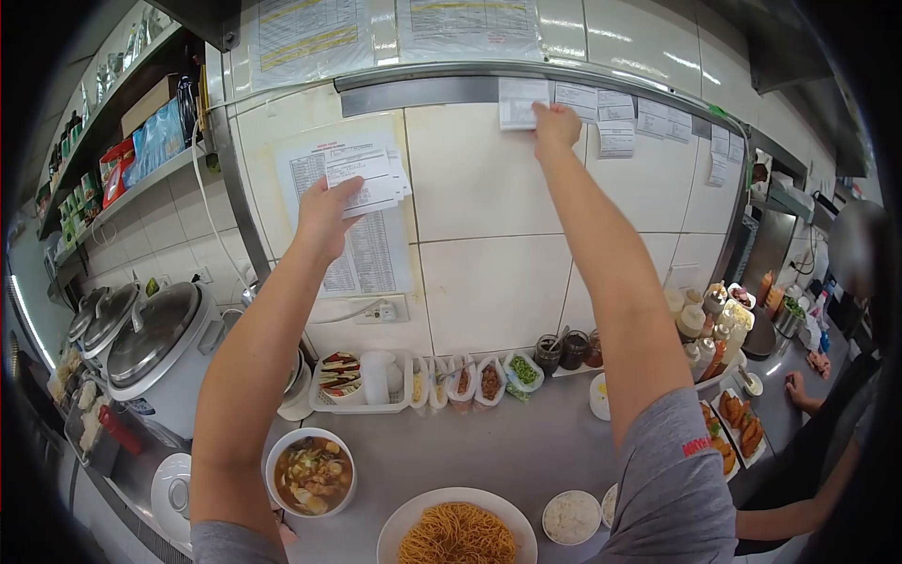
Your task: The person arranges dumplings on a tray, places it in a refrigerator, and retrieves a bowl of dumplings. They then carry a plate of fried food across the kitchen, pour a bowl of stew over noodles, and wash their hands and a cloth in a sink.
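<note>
Raised in front of the tiled wall, my left hand (324, 218) pinches a small stack of order slips (365, 171), thumb on top and the edges fanned to the right. Behind the stack, a printed sheet (371, 258) is taped to the tiles and partly covered. My right hand (559, 130) reaches up to the metal ticket rail (423, 94), its fingers closed on the lower right of a white order slip (520, 99) whose top is at the rail. Just right of that hand, several other slips (615, 122) hang from the rail.
Below on the counter stand a bowl of soup (311, 473), a plate of fried noodles (458, 536) and a bowl of rice (571, 517). Topping containers (489, 381) line the wall. Large lidded cookers (160, 334) stand left; squeeze bottles (691, 322) and another person (836, 423) are right.
</note>
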Motion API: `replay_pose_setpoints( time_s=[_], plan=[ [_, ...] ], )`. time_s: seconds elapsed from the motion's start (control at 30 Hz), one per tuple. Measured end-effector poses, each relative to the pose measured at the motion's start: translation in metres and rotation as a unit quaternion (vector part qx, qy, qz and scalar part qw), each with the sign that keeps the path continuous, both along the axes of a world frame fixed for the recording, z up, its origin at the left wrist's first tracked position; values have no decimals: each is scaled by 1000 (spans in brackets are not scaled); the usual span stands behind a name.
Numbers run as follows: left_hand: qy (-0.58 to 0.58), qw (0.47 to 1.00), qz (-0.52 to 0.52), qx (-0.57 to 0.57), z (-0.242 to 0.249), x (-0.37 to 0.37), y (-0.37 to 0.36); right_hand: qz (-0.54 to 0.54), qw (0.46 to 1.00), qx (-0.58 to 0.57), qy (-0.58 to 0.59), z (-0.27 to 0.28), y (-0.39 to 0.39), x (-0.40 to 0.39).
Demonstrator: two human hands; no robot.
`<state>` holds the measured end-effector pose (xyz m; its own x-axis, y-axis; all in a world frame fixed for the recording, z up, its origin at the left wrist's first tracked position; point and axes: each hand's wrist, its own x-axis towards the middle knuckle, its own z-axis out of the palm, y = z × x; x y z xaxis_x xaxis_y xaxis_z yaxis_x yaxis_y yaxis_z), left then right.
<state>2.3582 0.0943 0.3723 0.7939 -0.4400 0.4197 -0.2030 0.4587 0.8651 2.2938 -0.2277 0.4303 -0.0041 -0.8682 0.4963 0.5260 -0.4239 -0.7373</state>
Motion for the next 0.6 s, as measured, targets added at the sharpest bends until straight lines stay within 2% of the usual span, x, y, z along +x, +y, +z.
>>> replay_pose_setpoints(
  time_s=[0.03, 0.1, 0.13, 0.2, 0.23, 0.27, 0.3, 0.33, 0.37, 0.4, 0.47, 0.6],
  plan=[
    [-6, 1000, 3, 8, -1, 1, 2, 0, 1000, 2, 2, 3, 5, -5],
    [-10, 1000, 3, 18, -3, 3, 4, -71, 997, -20, 22, 12, 23, -22],
    [-7, 1000, 5, 10, -4, 3, 5, -237, 966, -89, 57, 2, 25, -17],
    [-4, 1000, 3, -2, -6, 1, 2, -376, 890, -243, 83, -30, 55, -17],
    [0, 1000, -4, -13, -6, -1, 0, -312, 893, -320, 55, -49, 74, -11],
    [5, 1000, -10, -22, -6, -2, -1, -167, 899, -402, 39, -71, 80, 4],
    [5, 1000, -10, -21, -5, -5, -3, 160, 940, -273, 130, -82, 111, 3],
    [0, 1000, -15, -19, -4, -8, -7, 359, 913, -141, 134, -83, 146, -15],
    [-3, 1000, -21, -16, -4, -11, -9, 537, 834, -1, 129, -81, 169, -29],
    [-3, 1000, -20, -14, -5, -12, -11, 538, 833, 0, 128, -82, 173, -26],
    [1, 1000, -1, -12, -3, -14, -12, 542, 827, -98, 112, -78, 176, -21],
    [-9, 999, 23, -36, 7, -14, -5, 497, 848, -90, 160, -57, 173, -14]
  ],
)
